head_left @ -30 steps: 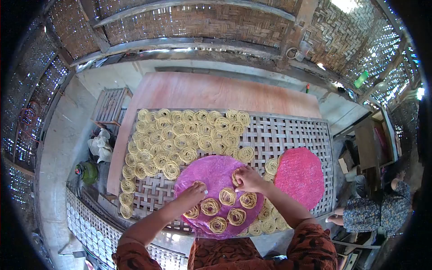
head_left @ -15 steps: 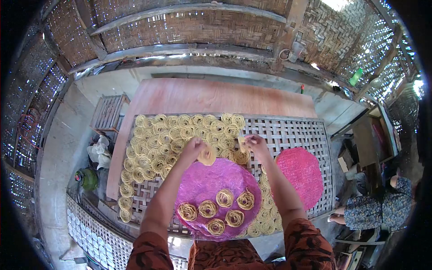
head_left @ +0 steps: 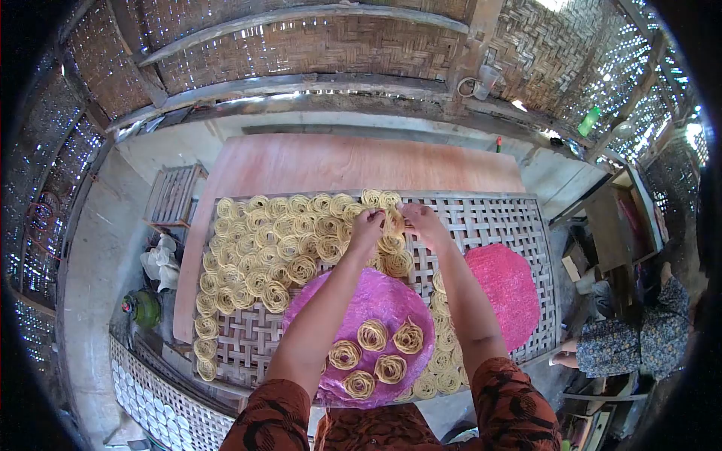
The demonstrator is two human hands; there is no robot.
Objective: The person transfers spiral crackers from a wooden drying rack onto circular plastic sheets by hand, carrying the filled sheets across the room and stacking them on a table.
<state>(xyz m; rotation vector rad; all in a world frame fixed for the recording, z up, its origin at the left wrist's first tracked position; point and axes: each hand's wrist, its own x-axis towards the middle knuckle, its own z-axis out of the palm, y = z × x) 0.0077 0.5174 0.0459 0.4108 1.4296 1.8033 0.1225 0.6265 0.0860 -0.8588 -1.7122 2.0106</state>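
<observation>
Beyond the forearm-crossed purple disc (head_left: pixel 387 303), left hand (head_left: pixel 367 228) and right hand (head_left: pixel 423 225) flank a noodle nest (head_left: pixel 392 223), grips unclear.

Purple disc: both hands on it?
No, the left hand and right hand are both past the purple disc's far edge, by noodle nests on the woven rack.

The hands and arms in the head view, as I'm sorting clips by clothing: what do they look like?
The left hand and right hand are bare, as are both forearms. The left sleeve and right sleeve are rust-brown with bold dark markings, ending around the elbows. Any small details on the fingers are too small to make out.
</observation>
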